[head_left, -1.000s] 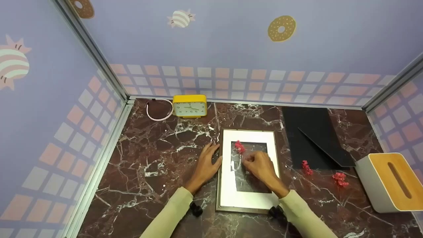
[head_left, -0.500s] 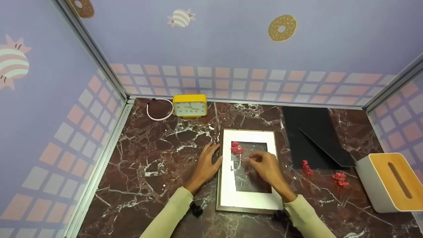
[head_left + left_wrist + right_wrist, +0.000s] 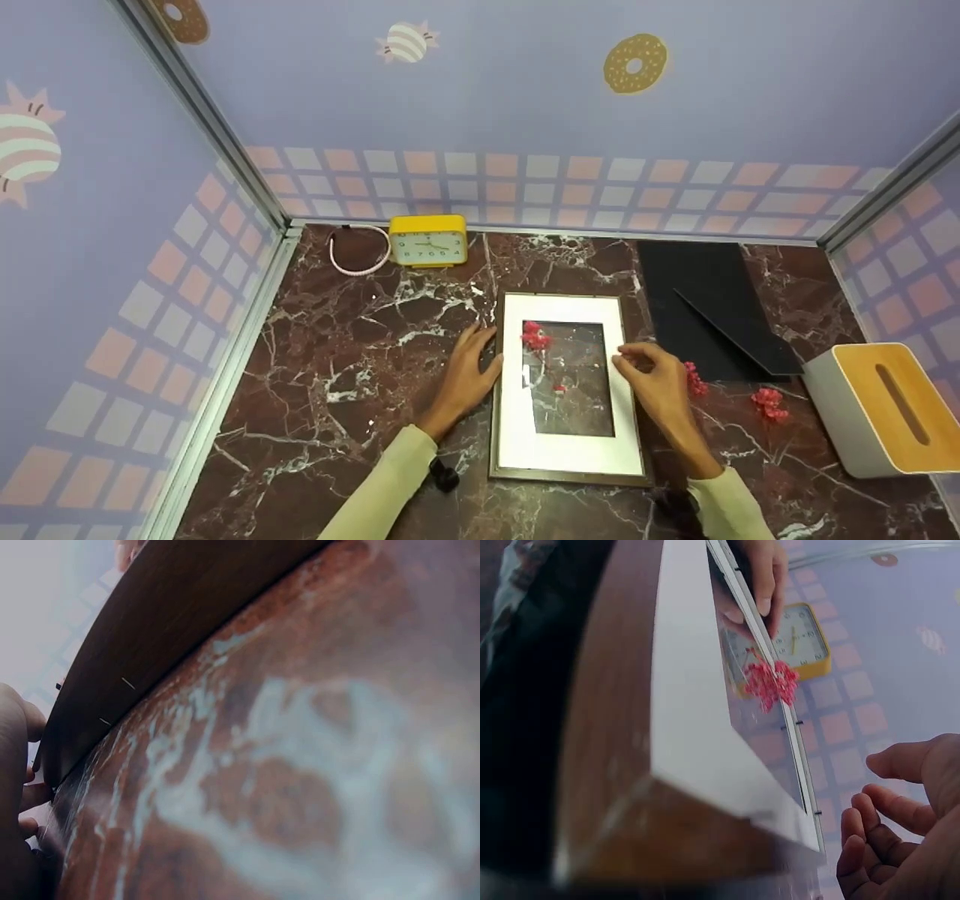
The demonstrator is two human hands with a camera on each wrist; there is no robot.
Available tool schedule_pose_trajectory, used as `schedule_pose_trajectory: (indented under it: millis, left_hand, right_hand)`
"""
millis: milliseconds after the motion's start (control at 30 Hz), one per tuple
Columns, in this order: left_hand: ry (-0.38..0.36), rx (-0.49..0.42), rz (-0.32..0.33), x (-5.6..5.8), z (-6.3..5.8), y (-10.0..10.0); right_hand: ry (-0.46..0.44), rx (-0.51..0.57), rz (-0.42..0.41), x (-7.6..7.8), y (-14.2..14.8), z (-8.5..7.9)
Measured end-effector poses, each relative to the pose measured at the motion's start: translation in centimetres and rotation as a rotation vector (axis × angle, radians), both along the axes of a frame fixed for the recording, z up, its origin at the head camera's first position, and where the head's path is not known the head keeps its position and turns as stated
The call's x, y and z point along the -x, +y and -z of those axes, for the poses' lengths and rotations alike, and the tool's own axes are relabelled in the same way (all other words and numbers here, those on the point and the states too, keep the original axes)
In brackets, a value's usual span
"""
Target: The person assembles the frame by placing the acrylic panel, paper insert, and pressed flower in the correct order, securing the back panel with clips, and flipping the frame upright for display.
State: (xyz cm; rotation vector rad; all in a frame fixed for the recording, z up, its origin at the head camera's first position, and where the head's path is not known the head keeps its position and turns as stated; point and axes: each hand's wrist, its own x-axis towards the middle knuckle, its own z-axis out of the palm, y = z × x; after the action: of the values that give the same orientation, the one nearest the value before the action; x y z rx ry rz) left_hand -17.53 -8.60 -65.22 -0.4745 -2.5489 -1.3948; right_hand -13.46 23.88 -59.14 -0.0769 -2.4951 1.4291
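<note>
A picture frame (image 3: 568, 475) with a white mat (image 3: 559, 456) lies flat on the dark red marble table. A red flower sprig (image 3: 535, 337) lies at the upper left of its glass window, and a small red piece (image 3: 559, 389) sits lower down. My left hand (image 3: 466, 376) rests against the frame's left edge; in the left wrist view its fingers (image 3: 34, 795) touch the brown side of the frame. Over the right border hovers my right hand (image 3: 658, 381). The right wrist view shows that hand (image 3: 907, 821) with thumb and fingers apart and nothing between them.
Two red sprigs (image 3: 696, 379) (image 3: 770, 404) lie right of the frame. Behind them are black boards (image 3: 694, 277), and a tissue box (image 3: 862, 420) with a wooden top stands far right. A yellow clock (image 3: 428, 241) and a headband (image 3: 360, 270) are at the back left.
My right hand has moved right, from the glass window to the frame's right border, leaving the sprig. The sprig shifted slightly left early on. My left hand has stayed in place.
</note>
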Motion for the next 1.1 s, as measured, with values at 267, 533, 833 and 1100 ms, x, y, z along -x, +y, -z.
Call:
schedule_pose_trajectory:
  millis: [267, 533, 833, 1100]
  left_hand:
    - [0.002, -0.009, 0.005, 0.0, -0.2, 0.1]
    - [0.000, -0.004, 0.005, 0.0, -0.1, 0.0]
    - [-0.006, 0.005, 0.004, -0.1, -0.2, 0.0]
    - [-0.033, 0.017, -0.004, -0.1, -0.4, 0.0]
  right_hand:
    - [0.045, 0.071, 0.092, -1.3, 3.6, 0.0]
    - [0.087, 0.120, 0.146, -3.1, 6.0, -0.8]
    - [0.112, 0.140, 0.180, -5.1, 9.1, 0.5]
    - [0.153, -0.013, 0.189, -6.6, 10.9, 2.6]
